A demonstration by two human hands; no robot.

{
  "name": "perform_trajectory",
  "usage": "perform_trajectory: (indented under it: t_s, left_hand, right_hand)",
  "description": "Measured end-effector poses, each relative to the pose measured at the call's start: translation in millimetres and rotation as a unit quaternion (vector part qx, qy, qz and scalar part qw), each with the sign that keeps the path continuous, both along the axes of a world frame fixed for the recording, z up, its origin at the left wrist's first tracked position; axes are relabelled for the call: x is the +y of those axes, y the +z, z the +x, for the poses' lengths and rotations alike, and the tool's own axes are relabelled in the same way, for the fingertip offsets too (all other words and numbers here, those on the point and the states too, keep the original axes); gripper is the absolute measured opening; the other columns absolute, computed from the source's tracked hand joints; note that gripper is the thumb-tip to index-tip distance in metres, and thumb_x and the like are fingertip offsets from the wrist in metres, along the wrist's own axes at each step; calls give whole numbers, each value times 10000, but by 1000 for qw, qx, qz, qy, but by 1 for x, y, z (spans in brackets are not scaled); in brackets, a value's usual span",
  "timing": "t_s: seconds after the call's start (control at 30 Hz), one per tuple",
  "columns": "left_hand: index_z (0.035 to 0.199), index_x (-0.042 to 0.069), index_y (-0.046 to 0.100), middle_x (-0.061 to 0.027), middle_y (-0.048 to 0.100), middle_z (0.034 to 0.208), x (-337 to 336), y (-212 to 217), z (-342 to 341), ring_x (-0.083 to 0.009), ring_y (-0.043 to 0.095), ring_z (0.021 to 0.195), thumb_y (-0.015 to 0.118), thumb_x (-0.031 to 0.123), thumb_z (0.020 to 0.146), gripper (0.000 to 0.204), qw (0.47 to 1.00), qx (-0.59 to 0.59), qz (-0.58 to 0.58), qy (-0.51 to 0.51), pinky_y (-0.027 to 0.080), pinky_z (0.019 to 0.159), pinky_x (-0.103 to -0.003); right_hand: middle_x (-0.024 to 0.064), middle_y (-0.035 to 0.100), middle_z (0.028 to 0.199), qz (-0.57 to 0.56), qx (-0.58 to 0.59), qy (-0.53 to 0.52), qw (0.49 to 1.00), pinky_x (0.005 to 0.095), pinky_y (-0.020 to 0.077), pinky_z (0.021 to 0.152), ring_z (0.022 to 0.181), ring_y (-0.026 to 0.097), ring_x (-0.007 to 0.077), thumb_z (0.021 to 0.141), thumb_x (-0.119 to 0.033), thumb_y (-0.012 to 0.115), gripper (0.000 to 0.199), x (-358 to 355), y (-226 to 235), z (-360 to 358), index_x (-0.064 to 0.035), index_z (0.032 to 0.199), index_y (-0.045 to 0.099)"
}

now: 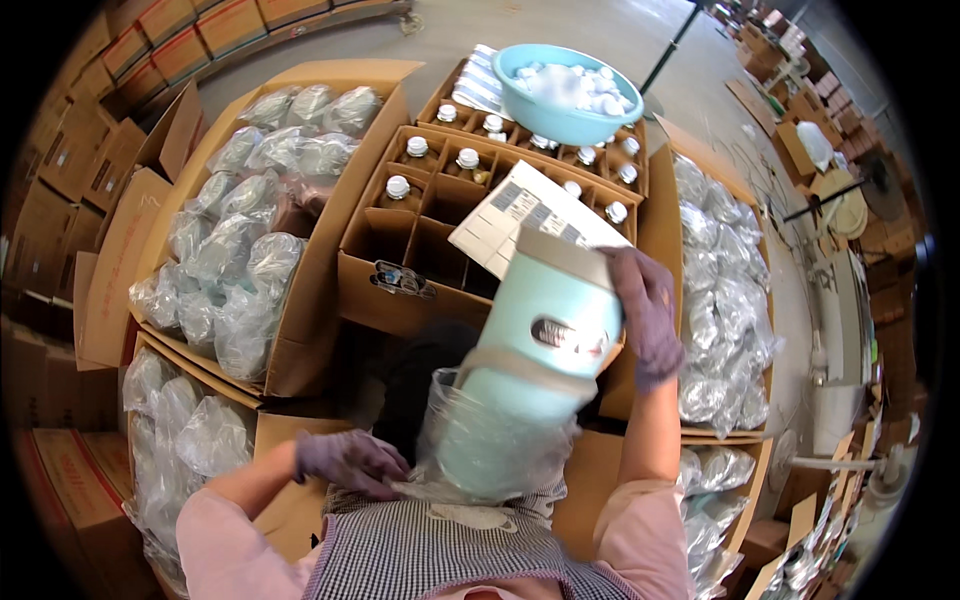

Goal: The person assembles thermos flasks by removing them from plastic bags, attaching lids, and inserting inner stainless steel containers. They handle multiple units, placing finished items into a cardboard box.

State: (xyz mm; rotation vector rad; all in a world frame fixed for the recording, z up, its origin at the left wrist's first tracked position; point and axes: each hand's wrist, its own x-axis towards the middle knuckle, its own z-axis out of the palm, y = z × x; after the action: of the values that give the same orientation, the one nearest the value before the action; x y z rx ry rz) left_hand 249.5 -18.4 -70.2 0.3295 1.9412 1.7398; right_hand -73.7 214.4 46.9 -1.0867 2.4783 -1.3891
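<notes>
A large mint-green flask (560, 310) with grey bands tilts in front of my chest, its grey end up and to the left. My right hand (645, 315), in a purple-grey glove, grips that upper end at its right side. A clear plastic bag (490, 450) wraps the flask's lower part and hides its lower end. At the bag's lower left edge, my gloved left hand (350, 462) closes on the plastic. Just beyond the flask lies a white sheet with printed labels (515, 205), on top of a divided carton (375, 240).
White-capped bottles (397, 188) stand in the carton's cells. Behind, a blue basin (520, 105) of white caps sits on another carton. Open boxes of bagged items flank me at left (225, 255) and right (715, 300). A dark pole (672, 45) rises behind the basin.
</notes>
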Motion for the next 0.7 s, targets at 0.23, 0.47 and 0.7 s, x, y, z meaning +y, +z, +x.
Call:
perform_trajectory:
  t_s: [0.23,0.47,0.7]
  left_hand:
    - [983,51,713,-129,703,964,-88,-23,-119,-287,680,916,707,229,881,205,872,68,-372,311,533,821,-390]
    - [1083,117,639,-188,666,1139,-83,-105,-422,-365,631,1093,494,306,987,257,733,136,-549,378,505,917,-439]
    - [1071,58,694,-156,720,1053,-138,-107,-446,-304,690,969,514,188,958,249,709,162,-663,178,550,835,-429]
  right_hand:
    - [185,689,912,-147,64,-21,987,413,493,873,931,632,319,792,-220,561,326,23,-5,24,48,908,705]
    - [176,659,896,-142,30,-68,987,418,483,879,902,612,309,695,-221,651,338,7,1,28,56,885,697]
    - [158,673,874,-141,56,-80,985,411,490,899,916,630,326,724,-242,655,307,23,-4,13,23,873,700]
